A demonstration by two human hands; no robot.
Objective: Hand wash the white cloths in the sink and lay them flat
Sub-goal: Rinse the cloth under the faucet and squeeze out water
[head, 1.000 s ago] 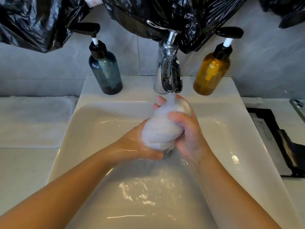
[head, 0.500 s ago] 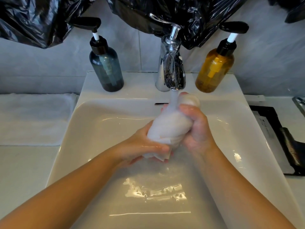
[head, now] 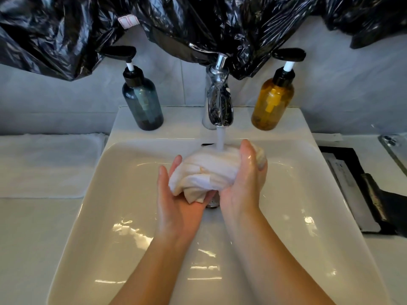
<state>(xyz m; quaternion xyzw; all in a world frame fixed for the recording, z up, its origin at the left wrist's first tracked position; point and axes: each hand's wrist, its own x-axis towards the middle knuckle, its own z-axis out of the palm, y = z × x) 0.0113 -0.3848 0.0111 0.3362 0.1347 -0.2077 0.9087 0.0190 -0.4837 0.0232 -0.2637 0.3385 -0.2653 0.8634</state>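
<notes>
A bunched, wet white cloth sits between my two hands over the white sink. Water runs from the chrome faucet onto the top of the cloth. My left hand cups it from the left and below, palm up, with thumb and forefinger fairly straight. On the other side, my right hand presses in with the thumb pointing up, and its fingers curl round the far end. The drain shows just below the cloth.
A dark blue pump bottle stands left of the faucet and an amber one right of it. A white towel lies flat on the left counter. A black tray lies on the right. Black plastic sheeting hangs above.
The cloth has turned from upright to lying sideways under the stream. My left hand has loosened from a grip into a cupped hold beneath it.
</notes>
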